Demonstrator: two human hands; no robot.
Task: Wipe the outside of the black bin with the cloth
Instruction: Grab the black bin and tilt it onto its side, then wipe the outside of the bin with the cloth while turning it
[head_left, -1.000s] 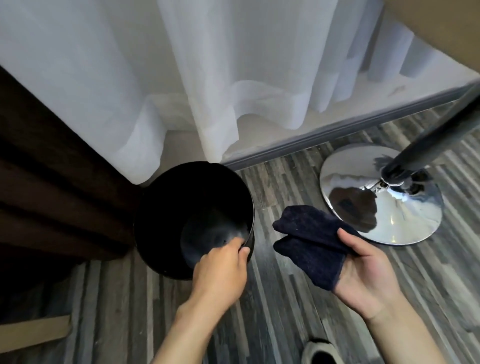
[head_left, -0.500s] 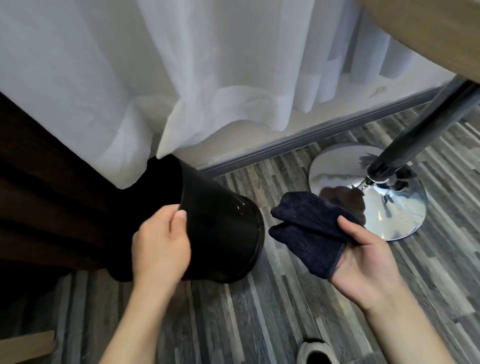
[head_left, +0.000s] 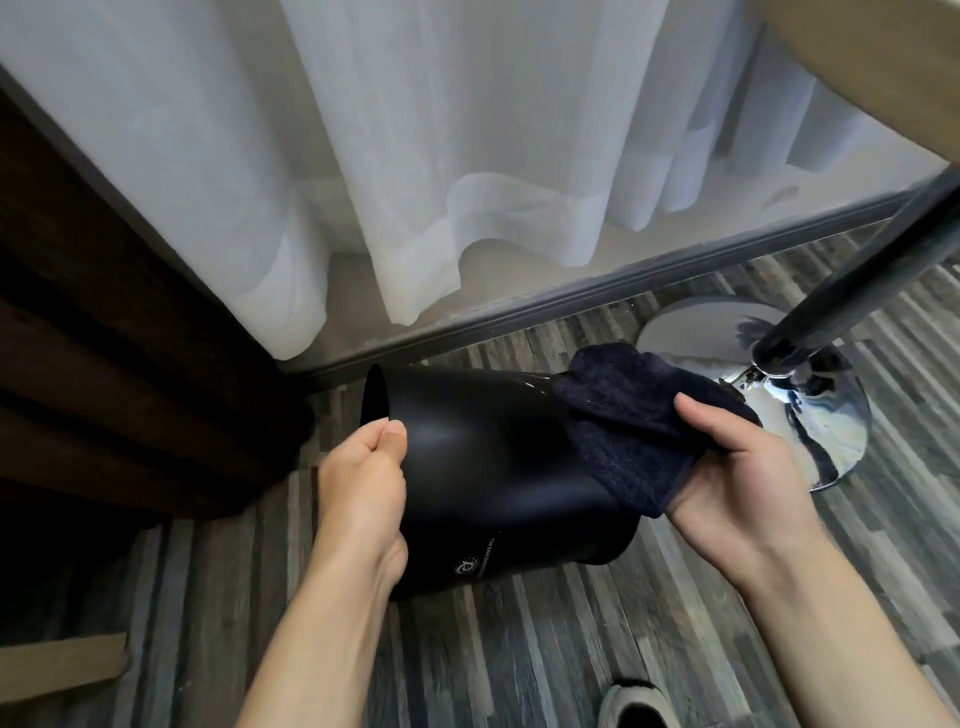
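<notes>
The black bin (head_left: 488, 457) is tipped on its side above the floor, its mouth facing left and its base to the right. My left hand (head_left: 363, 478) grips the bin at its rim, thumb on the outer wall. My right hand (head_left: 743, 483) holds a folded dark navy cloth (head_left: 628, 426) and presses it against the bin's outer wall near the base end. A small pale logo shows on the bin's lower side.
A chrome round table base (head_left: 810, 415) with a dark pole (head_left: 852, 291) stands just right of the cloth. White curtains (head_left: 467, 156) hang behind, above a grey sill. Dark wooden furniture (head_left: 104, 364) fills the left. A shoe (head_left: 634, 706) is at the bottom edge.
My left hand has tipped the bin from upright onto its side and lifted it. My right hand has brought the cloth left onto the bin's outer wall.
</notes>
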